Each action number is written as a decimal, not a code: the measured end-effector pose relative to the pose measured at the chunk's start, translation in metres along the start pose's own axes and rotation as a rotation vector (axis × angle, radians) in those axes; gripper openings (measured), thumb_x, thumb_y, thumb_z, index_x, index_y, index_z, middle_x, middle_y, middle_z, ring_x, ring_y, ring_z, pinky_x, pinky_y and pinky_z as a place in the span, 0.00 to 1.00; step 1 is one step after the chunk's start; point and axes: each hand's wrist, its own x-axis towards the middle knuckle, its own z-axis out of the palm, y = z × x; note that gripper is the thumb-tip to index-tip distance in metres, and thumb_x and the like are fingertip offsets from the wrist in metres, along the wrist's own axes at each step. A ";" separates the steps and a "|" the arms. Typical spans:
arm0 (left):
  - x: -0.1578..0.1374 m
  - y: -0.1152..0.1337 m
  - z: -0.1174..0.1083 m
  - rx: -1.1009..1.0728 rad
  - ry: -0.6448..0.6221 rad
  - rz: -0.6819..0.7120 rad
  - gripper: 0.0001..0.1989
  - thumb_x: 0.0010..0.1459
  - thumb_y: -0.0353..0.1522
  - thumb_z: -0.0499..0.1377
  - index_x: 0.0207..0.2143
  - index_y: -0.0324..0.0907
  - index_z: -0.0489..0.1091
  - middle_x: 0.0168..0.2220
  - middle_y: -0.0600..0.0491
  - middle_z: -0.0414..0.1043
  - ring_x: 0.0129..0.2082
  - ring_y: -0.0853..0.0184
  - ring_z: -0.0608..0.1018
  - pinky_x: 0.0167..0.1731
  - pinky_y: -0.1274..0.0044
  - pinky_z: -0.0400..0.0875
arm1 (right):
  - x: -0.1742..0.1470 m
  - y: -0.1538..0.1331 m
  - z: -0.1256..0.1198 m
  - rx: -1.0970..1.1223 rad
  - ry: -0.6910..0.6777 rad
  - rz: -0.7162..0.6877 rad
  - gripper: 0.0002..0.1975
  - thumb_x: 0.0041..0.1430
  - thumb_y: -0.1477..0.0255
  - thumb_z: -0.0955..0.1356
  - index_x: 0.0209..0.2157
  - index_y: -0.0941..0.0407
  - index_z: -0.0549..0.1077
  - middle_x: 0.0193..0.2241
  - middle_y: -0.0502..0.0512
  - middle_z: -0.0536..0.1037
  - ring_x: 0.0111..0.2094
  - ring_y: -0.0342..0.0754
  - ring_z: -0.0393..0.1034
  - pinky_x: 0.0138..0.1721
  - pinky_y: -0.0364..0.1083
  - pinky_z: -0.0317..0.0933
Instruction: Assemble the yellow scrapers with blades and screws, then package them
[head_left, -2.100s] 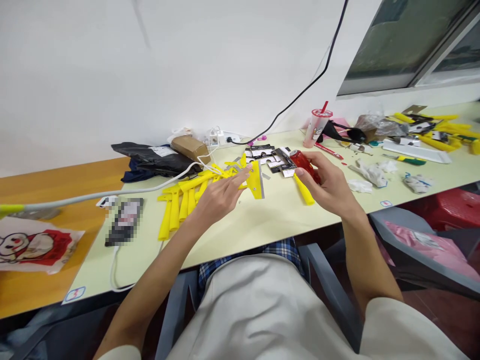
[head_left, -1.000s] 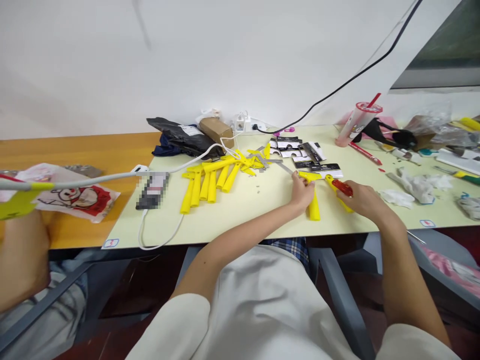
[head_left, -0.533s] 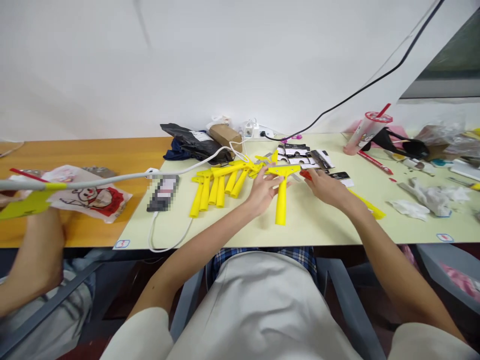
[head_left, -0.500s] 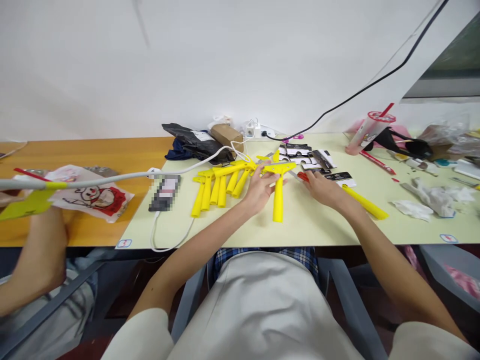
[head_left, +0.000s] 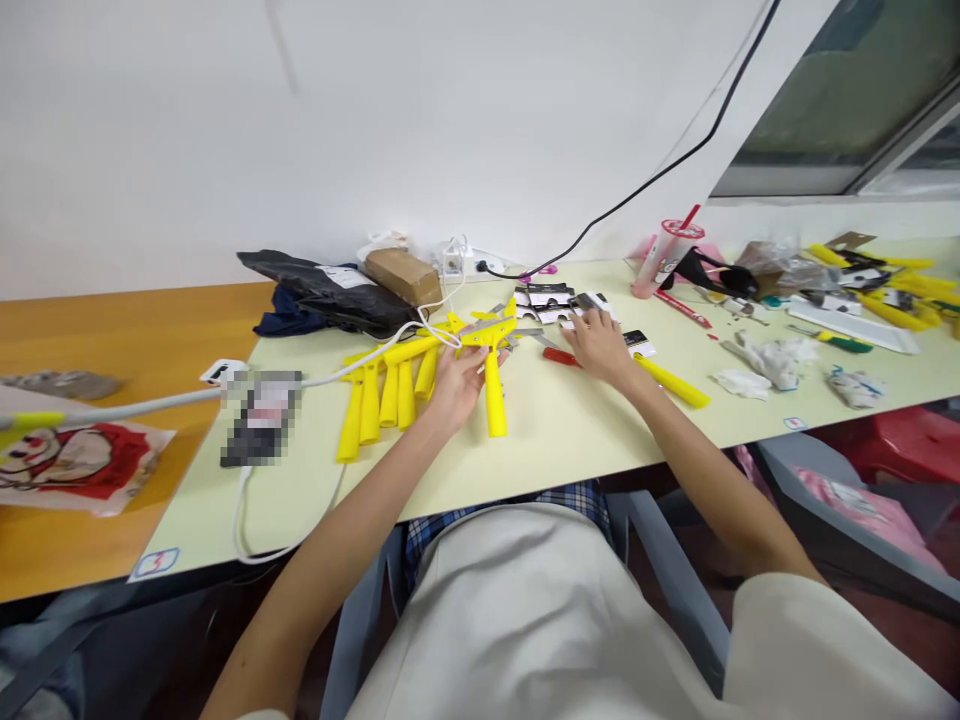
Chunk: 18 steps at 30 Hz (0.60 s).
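Two bare hands work over a pale table (head_left: 570, 430); the left hand (head_left: 459, 385) grips a yellow scraper (head_left: 493, 392) near its wide head, the handle pointing back toward the person; the right hand (head_left: 598, 345) is palm down with fingers bent over black-and-white packets (head_left: 550, 302), though whether it grips one cannot be told; a red-handled tool (head_left: 561, 357) lies on the table just beside the right hand's fingers.

Left of the left hand, yellow handles (head_left: 369, 405) lie in a row, most pointing toward the person; to the right, a loose yellow handle (head_left: 675, 383) lies aslant near the right forearm, close to a black-and-white card (head_left: 640, 343).

Toward the wall sit a black plastic bag (head_left: 330, 293) and a brown box (head_left: 403, 277); farther right stand a pinkish cup (head_left: 664, 262) with a red straw (head_left: 691, 216) and, lying before it, a red marker (head_left: 682, 308); crumpled white material (head_left: 769, 357) lies beyond.
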 end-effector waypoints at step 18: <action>0.002 0.014 0.007 0.075 -0.062 0.075 0.39 0.57 0.27 0.74 0.68 0.54 0.68 0.51 0.53 0.83 0.61 0.56 0.85 0.70 0.52 0.76 | 0.045 0.008 -0.059 0.838 -0.003 0.007 0.36 0.75 0.40 0.65 0.67 0.54 0.73 0.50 0.62 0.86 0.46 0.59 0.80 0.46 0.53 0.73</action>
